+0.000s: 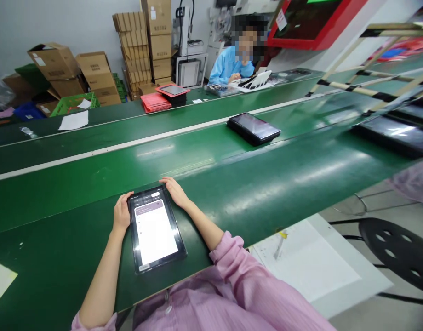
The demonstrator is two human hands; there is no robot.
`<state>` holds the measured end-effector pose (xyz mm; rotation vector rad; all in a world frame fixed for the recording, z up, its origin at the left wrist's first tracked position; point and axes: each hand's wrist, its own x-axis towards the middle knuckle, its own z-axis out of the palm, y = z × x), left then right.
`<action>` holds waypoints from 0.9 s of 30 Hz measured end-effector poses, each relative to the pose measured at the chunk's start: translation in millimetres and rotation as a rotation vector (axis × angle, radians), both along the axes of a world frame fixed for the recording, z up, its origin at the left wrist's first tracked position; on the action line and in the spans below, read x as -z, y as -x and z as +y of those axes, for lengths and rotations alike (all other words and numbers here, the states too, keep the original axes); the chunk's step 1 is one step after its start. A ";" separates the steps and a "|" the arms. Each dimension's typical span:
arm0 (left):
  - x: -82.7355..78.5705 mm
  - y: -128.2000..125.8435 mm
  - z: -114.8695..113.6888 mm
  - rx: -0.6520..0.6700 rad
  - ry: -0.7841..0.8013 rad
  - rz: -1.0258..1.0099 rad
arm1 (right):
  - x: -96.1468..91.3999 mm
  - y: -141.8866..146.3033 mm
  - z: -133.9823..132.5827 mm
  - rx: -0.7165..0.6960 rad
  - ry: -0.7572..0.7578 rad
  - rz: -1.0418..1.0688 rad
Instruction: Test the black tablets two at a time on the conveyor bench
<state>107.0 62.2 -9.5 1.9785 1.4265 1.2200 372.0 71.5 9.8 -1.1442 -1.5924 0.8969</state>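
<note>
The tablet [155, 228] lies flat on the green counter [232, 184], screen up and lit, close to the near edge and directly in front of the person; its long side runs away from the body, a little skewed. The left hand [122, 215] is curled against the upper left edge, fingers hooked over the corner in a light grip. The right hand [176, 191] lies with fingers together and nearly straight at the upper right corner; it touches the tablet but is not closed round it.

Both hands sit at the far end only, and nothing steadies the near end; I judge that a pull toward the body could slide that end over the counter's edge and tip the tablet into the lap or onto the floor. The counter looks smooth and glossy, so the tablet would probably skate rather than stay put. The right hand's flat contact gives little hold; an uneven lift could swing the tablet round the left hand's grip. Fingers sit just beside the lit screen; a stray touch could change what it shows. The pink sleeve [232, 257] hangs near the lower right corner and could catch it. A second tablet [254, 127] lies well apart on the counter, and a co-worker [228, 64] sits far across; neither looks like a hazard.
</note>
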 end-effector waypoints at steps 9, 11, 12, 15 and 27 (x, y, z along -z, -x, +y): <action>-0.7 -2.2 0.6 -0.002 -0.001 0.000 | -20.0 -10.5 -19.8 -0.024 -0.259 -0.487; -0.3 -2.0 0.2 0.001 0.000 -0.012 | -22.7 -10.3 -32.5 -0.093 -0.299 -0.429; -0.1 -2.1 -0.1 0.004 0.002 -0.018 | -22.2 -9.7 -39.1 -0.164 -0.316 -0.428; 0.2 -3.5 0.0 0.006 0.016 -0.029 | -12.8 -8.8 -49.8 -0.306 -0.263 -0.467; -3.9 46.5 0.9 0.444 0.407 -0.025 | 29.1 -4.2 -63.4 0.115 0.191 0.247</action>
